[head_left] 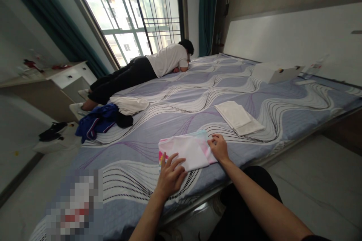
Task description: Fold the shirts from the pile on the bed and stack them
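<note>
A folded pink and white garment (pixel 189 151) lies on the bed (pixel 183 98) near its front edge. My left hand (pixel 171 174) rests flat on the garment's left corner, fingers spread. My right hand (pixel 218 147) presses on its right edge, where a pale blue and pink patch shows. Neither hand grips anything. Beyond my right hand, a folded white cloth (pixel 239 117) sits flat on the bedsheet.
A person in a white top and black trousers (pixel 141 69) lies face down across the bed's far side. A heap of blue, white and black clothes (pixel 113 116) lies at the left. A white box (pixel 275 71) stands near the headboard. A dresser (pixel 56 83) stands left.
</note>
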A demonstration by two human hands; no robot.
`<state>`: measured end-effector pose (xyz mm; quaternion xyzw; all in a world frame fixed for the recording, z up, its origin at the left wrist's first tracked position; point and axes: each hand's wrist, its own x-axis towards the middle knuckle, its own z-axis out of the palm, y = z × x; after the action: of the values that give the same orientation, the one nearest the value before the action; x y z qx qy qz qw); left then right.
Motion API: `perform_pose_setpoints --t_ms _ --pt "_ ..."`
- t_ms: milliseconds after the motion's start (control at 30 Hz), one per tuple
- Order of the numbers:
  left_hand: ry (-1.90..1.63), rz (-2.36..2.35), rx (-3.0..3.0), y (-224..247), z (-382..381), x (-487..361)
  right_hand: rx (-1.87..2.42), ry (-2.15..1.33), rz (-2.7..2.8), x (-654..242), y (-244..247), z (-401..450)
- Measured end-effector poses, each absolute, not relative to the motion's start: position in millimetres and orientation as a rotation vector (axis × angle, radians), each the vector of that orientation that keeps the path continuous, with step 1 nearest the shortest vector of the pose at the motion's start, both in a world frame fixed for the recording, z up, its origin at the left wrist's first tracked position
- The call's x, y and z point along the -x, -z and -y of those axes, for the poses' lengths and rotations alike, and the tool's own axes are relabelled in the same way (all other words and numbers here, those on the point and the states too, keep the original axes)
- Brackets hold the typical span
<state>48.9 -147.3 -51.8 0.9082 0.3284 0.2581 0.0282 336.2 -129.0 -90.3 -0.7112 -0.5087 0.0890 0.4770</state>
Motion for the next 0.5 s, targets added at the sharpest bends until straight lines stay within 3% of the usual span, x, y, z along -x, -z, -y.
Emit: perform_pose_setpoints --t_ms 200,500 --pt "-1.250 -2.007 -2.073 76.9 129.1 -27.1 1.737 -0.316 1.111 -338.5 88.5 125.0" --pt "-0.741 -1.993 -2.238 94.8 137.8 -11.4 1.815 -0.340 1.322 -332.2 91.5 124.6"
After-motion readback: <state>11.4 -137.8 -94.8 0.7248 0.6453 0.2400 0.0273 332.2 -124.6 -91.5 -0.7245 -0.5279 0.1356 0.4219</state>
